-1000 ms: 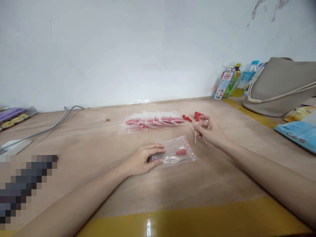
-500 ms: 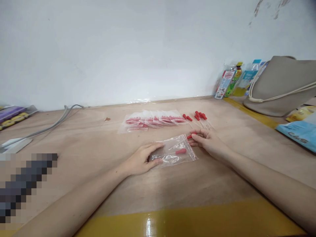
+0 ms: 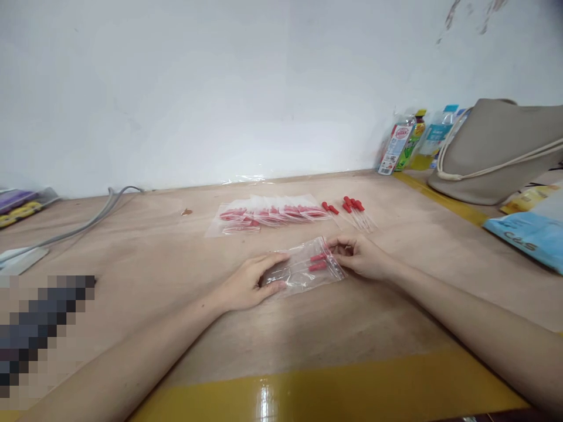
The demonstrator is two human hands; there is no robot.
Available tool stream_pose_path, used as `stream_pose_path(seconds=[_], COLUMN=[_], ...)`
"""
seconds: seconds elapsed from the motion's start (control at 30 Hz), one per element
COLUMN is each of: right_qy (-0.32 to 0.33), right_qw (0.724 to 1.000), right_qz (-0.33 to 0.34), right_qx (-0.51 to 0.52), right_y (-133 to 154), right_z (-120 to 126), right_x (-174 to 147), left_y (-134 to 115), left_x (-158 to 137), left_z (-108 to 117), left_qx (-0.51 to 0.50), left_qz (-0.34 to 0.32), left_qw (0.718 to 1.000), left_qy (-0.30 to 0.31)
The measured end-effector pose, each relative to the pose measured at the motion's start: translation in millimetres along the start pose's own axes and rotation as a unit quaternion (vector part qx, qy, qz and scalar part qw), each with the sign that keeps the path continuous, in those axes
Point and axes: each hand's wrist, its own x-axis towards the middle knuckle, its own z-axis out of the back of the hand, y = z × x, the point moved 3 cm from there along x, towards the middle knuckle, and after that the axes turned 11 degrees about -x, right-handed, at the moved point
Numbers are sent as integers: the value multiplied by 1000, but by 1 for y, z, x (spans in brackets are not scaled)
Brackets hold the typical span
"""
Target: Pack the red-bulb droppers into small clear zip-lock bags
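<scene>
A clear zip-lock bag (image 3: 299, 286) lies on the table with its red-lined mouth toward the right. Inside are two droppers, their red rubber bulbs (image 3: 317, 266) side by side near the mouth and their thin clear stems pointing left. My left hand (image 3: 248, 285) grips the bag's left end between thumb and fingers. At the mouth, my right hand (image 3: 358, 255) has its fingers bent and closed on the bag's edge; the fingertips are partly hidden. Beyond my right hand lie several loose droppers (image 3: 354, 204) with red bulbs.
Overlapping filled zip-lock bags (image 3: 272, 211) form a row toward the wall. Bottles (image 3: 396, 143), a grey bag (image 3: 497, 152) and a blue packet (image 3: 523, 231) stand or lie at right. A grey cable (image 3: 94, 220) runs along the left. Yellow tape (image 3: 334, 381) covers the front edge.
The second dropper has gone from my right hand into the bag, beside the first. My right hand has shifted slightly to the bag's mouth. My left hand keeps its grip.
</scene>
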Motion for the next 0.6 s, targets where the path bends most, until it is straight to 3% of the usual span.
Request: stream_pose_path(seconds=[0.13, 0.23, 0.3, 0.37, 0.43, 0.5, 0.6], right_qy=[4, 20, -28, -119, -188, -195, -151], right_qw=[1000, 998, 998, 989, 962, 932, 904], right_qz=[22, -3, -38, -72, -97, -115, -162], right_qx=[22, 62, 43, -46, -174, -282, -365], right_y=[3, -3, -10, -18, -21, -21, -20], right_z=[-2, 5, 17, 33, 46, 51, 48], right_x=[-2, 2, 8, 18, 31, 45, 65], left_y=[0, 1, 2, 2, 1, -1, -3], left_x=[0, 0, 0, 1, 1, 1, 1], left_z=[0, -1, -1, -1, -1, -1, 0], left_qx=[-2, -2, -4, -11, -22, -34, -47], left_qz=[-4, -7, -10, -13, -10, -3, 4], left_qw=[1000, 1000, 1000, 1000, 1000, 999, 999], left_qy=[-2, 0, 7, 6, 0, -5, -5])
